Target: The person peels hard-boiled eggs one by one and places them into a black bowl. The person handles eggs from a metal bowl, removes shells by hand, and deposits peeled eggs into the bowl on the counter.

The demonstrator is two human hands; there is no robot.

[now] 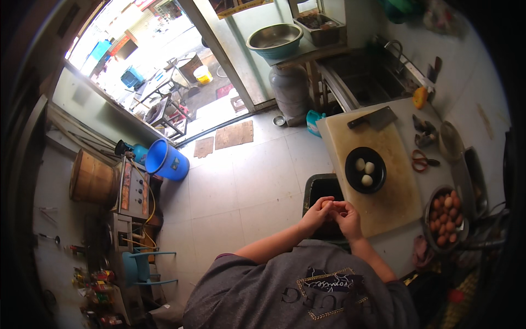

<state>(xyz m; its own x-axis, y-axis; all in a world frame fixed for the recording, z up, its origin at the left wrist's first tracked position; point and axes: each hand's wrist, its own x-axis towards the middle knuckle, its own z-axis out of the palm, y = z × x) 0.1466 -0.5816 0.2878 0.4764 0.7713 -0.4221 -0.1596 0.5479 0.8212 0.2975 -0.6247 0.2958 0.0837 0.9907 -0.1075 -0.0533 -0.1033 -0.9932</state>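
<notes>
My left hand and my right hand meet fingertip to fingertip around a brown egg, which the fingers mostly cover. Below them is a dark bin, partly hidden by my hands and forearms. To the right, a thick cutting board lies on the counter. On it rests a round black dish holding three pale peeled eggs. A cleaver lies at the board's far end. Many brown eggs fill a bowl beside the board's near right corner.
Red-handled scissors and a strainer lie right of the board. Beyond is a sink with a faucet. A gas cylinder stands under a shelf. Across the tiled floor are a blue bucket, a stove and a blue chair.
</notes>
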